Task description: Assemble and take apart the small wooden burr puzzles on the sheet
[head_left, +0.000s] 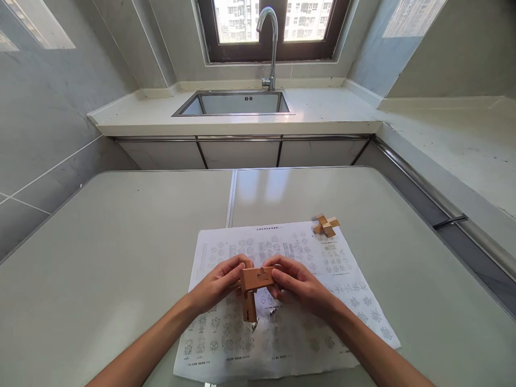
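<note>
Between my two hands is a wooden block puzzle [257,278], held above a printed sheet. One of its pieces runs crosswise with a cut-out slot, and another hangs down below it with a dark mark on its face. My left hand [226,277] closes its fingers on the left end. On the right end of the crosswise piece, my right hand [292,277] pinches with thumb and fingers. The paper sheet [226,355] is covered in small line drawings of puzzle figures. Small shiny bits, too small to name, show on it just below the puzzle.
A cross-shaped wooden puzzle [326,226] rests at the sheet's far right corner. The pale table [100,269] has a seam down its middle. Beyond it are a counter [330,110], a sink [242,114] and a tall faucet [274,48]. A metal rail [443,199] runs along the right side.
</note>
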The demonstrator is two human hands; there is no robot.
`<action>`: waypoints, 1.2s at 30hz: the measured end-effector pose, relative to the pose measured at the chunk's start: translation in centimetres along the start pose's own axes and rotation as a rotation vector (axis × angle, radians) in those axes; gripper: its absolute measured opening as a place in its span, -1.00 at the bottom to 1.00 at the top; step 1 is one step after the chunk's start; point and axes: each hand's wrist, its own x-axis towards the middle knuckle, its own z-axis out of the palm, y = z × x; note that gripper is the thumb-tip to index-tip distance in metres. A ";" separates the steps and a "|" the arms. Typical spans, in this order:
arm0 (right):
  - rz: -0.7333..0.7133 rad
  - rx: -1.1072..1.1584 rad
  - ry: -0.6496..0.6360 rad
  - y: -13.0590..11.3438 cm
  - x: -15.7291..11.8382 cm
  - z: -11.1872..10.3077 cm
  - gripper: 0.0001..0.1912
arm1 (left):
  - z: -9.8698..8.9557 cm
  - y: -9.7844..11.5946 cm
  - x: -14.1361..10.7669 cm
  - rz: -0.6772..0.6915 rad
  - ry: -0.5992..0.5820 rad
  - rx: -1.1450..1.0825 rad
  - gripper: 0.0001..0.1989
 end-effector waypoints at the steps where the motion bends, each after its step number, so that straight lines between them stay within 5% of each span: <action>1: -0.004 -0.002 -0.007 0.0 0.0 0.0 -0.67 | 0.0 0.1 0.0 -0.003 0.002 -0.004 -0.48; 12: 0.009 -0.130 0.029 0.6 0.2 -0.1 -0.61 | 0.2 0.5 -0.2 -0.049 0.082 0.033 -0.55; 28: 0.018 -0.264 0.060 0.3 -0.1 0.9 -0.61 | 0.7 0.7 0.0 0.023 -0.070 -0.056 -0.66; 36: 0.046 -0.212 -0.042 0.4 -0.3 0.9 -0.63 | 0.4 0.2 -0.2 0.019 -0.084 -0.141 -0.63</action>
